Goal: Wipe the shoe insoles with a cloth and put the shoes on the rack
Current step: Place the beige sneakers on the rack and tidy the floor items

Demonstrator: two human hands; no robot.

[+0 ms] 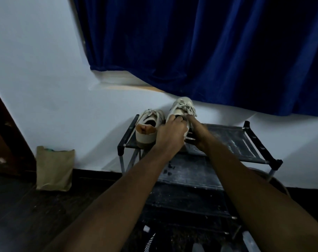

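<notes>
Racking step, seemingly: gripping the second shoe (181, 108) at its heel end with left hand (170, 132) and right hand (197, 136), tilted over the rack (245, 142) (first shoe (148, 125) already standing alongside), then lowering it level and letting go.

The shoes (148, 125) are matt, pale, with cloth laces (185, 106); the rack (246, 124) has dusty black cloth shelves (227, 139), metal tubes (122, 161), plastic joints (277, 163); the curtain (191, 42) is blue cloth with faint sheen; the bag (54, 168) is matt brown paper.
</notes>
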